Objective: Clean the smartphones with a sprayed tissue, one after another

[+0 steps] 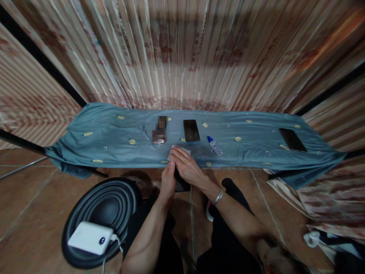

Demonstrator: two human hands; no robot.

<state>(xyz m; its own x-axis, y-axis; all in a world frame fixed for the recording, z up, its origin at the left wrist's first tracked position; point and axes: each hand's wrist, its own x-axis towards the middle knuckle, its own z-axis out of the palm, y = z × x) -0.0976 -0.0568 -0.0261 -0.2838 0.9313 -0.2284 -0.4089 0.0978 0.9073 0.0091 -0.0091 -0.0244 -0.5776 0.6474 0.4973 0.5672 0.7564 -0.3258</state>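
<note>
My left hand (pixel 168 182) grips a dark phone (pixel 182 185) by its left edge, just below the table's front edge. My right hand (pixel 186 167) lies over the phone's upper part and presses a small white cloth (pixel 179 149) against it with the fingers. Most of the phone is hidden under both hands. A metal bracelet (pixel 218 197) sits on my right wrist.
The table's blue-grey cloth (pixel 114 148) carries a dark phone (pixel 191 130), a blurred object (pixel 159 131), a small clear bottle with a blue cap (pixel 215 146) and another phone (pixel 292 139) at the right. At lower left a white power bank (pixel 91 238) lies on a black round stool (pixel 85 213).
</note>
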